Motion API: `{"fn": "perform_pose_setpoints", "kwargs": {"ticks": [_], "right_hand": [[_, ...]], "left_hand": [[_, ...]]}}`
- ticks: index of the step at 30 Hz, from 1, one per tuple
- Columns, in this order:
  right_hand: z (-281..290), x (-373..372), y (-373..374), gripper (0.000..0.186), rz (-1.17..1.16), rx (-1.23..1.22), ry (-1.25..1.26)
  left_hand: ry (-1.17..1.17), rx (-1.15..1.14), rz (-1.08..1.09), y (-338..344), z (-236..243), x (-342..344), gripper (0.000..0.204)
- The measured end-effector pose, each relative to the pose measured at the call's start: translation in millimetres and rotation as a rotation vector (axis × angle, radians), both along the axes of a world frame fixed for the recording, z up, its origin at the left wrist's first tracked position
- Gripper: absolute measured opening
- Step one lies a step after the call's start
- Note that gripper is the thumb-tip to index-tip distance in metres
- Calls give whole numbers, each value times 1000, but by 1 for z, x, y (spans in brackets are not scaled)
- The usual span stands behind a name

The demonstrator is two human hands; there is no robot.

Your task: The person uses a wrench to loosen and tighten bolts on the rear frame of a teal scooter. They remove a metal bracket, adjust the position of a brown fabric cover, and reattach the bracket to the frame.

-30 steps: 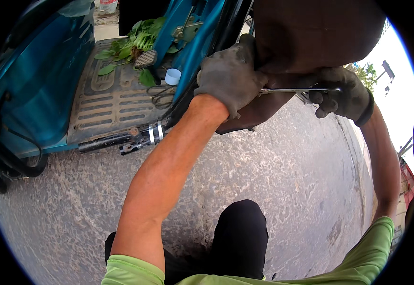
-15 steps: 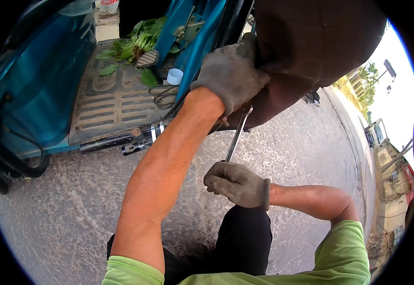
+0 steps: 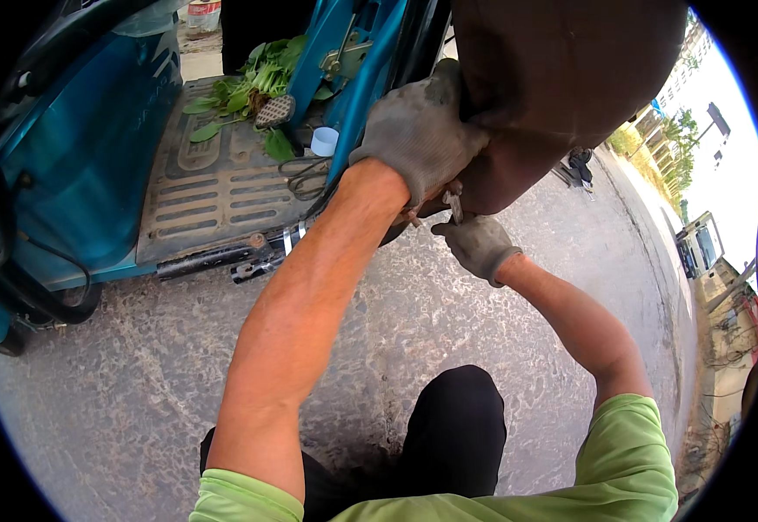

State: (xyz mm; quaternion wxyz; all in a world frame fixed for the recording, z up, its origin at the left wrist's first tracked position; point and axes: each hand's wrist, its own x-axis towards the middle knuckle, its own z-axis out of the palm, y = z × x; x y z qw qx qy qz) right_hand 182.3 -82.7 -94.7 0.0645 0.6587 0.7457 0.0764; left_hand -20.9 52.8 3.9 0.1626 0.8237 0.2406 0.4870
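Raised from its place above the knee half a second ago, the right hand [image 3: 480, 245] now lies just below the lower edge of the brown cover [image 3: 574, 83]; the left hand [image 3: 422, 130] keeps nearly the same position. Both hands wear grey gloves. The right fingers are curled around the wrench [image 3: 455, 207], of which only a short metal length shows, foreshortened, between the glove and the cover's underside; whether its head is seated on a part cannot be told. The left hand lies against the cover's left side, above the wrench, its fingertips hidden, so that their grasp cannot be determined. To the left stands a teal vehicle [image 3: 79, 165] with a slotted footboard [image 3: 213, 209]. Leafy greens [image 3: 266, 78] lie on the footboard, near a ridged pedal [image 3: 275, 111] and a white cap [image 3: 324, 141]. A black tube [image 3: 209, 260] runs along the footboard's near edge. Beneath is mottled pavement [image 3: 335, 409], over which a black-clad knee [image 3: 455, 418] projects.
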Motion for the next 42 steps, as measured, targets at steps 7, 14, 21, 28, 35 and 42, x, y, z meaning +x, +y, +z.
{"fn": "perform_pose_setpoints", "kwargs": {"ticks": [7, 14, 21, 28, 35, 42], "right_hand": [[113, 52, -11, 29, 103, 36, -258], [214, 13, -61, 24, 220, 114, -263], [229, -59, -61, 40, 584, 233, -282], [120, -136, -77, 24, 401, -95, 77], [4, -87, -51, 35, 18, -145, 289], [18, 14, -47, 26, 108, 171, -2]], "left_hand": [[-56, -84, -38, -7, 6, -7, 58], [-85, -59, -37, -13, 3, -10, 54], [-51, 47, 25, -5, -5, -3, 60], [-27, 198, -93, -7, -2, -10, 38], [-94, -182, -215, -18, 8, -9, 53], [-58, 155, -120, -7, -1, -7, 39]]}}
